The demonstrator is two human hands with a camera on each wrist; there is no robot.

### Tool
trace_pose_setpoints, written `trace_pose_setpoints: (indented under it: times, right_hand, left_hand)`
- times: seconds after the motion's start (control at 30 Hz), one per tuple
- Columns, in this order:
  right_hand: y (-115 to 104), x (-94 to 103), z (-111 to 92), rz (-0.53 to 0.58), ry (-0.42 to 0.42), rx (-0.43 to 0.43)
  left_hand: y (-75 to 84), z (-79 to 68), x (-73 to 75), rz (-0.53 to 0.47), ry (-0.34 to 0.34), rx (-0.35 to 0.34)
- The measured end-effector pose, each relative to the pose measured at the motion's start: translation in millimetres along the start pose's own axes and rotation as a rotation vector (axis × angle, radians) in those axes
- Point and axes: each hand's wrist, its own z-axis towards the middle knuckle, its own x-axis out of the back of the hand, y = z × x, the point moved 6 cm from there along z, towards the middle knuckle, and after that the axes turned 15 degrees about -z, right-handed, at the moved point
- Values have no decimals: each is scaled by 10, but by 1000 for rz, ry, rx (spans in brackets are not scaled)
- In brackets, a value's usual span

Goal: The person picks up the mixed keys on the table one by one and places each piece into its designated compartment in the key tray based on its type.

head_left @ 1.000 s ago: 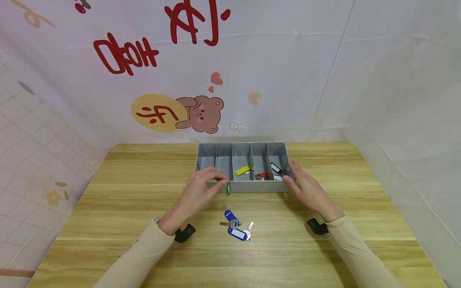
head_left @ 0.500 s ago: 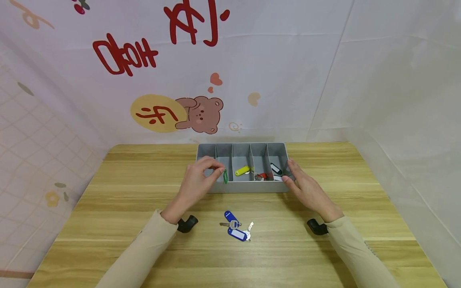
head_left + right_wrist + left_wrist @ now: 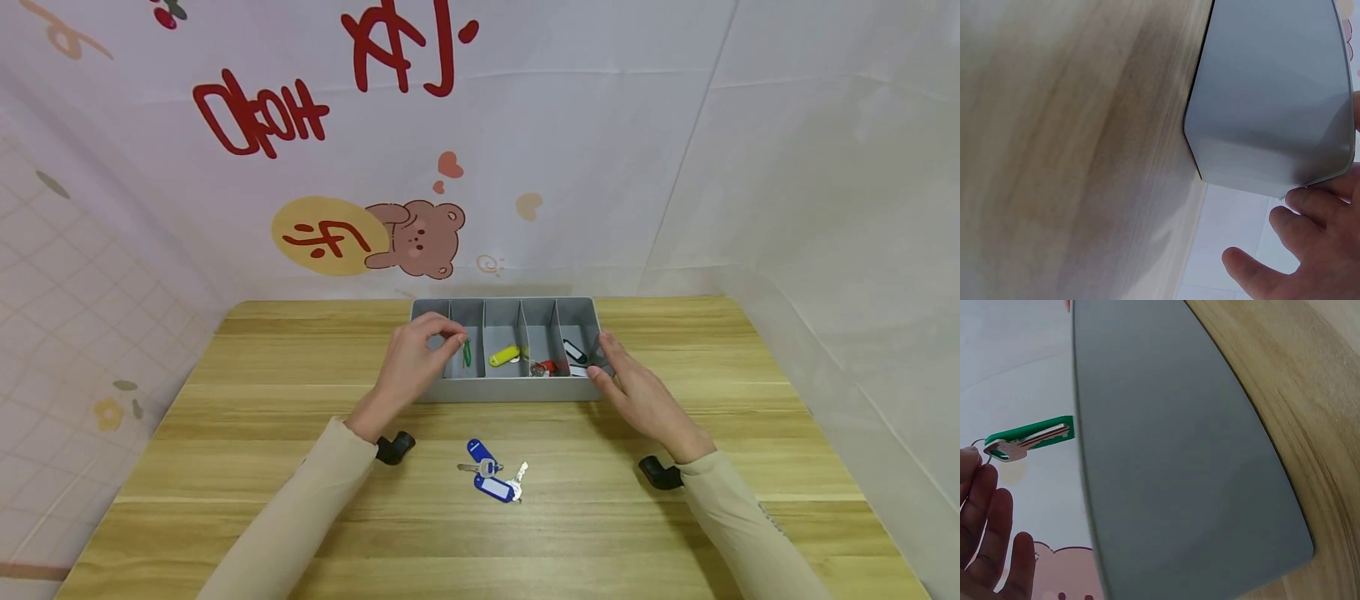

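My left hand pinches the ring of a green key tag between thumb and forefinger. In the left wrist view a silver key hangs with the tag, beside the box's rim. The tag is over the second compartment from the left of a grey divided box. At the box's right end, my right hand holds the corner, thumb over the front rim and fingers against the outer end wall. Inside lie a yellow key tag, a red key tag and a black key tag.
Two blue key tags, one upper and one lower, lie with silver keys on the wooden table in front of the box. Behind the box rises a white printed backdrop.
My left hand has moved forward with the green key tag, from in front of the box to over the second compartment. The right hand stays at the right corner.
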Motion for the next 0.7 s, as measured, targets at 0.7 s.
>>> trace_pose_setpoints:
  times: [0.7]
  right_hand:
    - [6, -1, 7, 2, -3, -7]
  left_hand:
    - [-329, 205, -152, 99, -133, 131]
